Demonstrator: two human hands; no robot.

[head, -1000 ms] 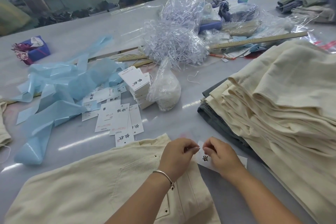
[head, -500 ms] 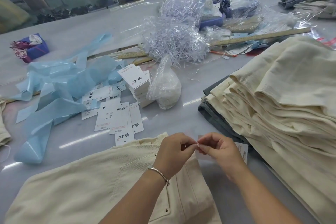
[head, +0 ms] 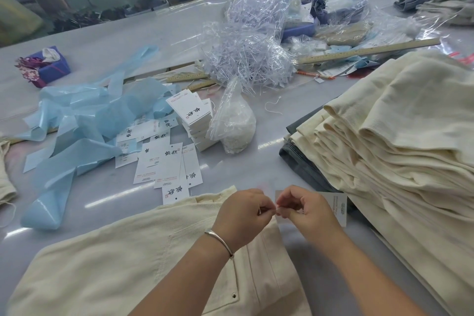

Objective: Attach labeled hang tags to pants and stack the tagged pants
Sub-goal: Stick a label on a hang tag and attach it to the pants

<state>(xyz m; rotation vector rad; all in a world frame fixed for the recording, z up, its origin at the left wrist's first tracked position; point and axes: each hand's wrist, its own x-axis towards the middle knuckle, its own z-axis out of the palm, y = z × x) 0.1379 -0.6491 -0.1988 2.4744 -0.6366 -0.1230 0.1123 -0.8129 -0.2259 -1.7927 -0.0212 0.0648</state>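
Closest to me the cream pants lie flat on the table, waistband toward the hands; the left hand and the right hand meet fingertip to fingertip just past the waist edge, each curled in a tight pinch on something too fine to make out, most likely the tag's string or fastener; the hang tag shows white behind the right hand, partly hidden by it, so I cannot tell whether it is already threaded; my worry is that so small a loop could slip from one pinch and leave the tag loose, or that it closes without catching the pants at all, since the join is screened by the fingers; a tug with the tag bent under the knuckles might crease or tear its hole; to the right the stack of cream pants sits high and leans toward the table edge, so another pair dropped carelessly could slide it; farther off the loose tags overlap near the blue plastic strips, easy to pick up two at once; beyond them the heap of clear fasteners is tangled.
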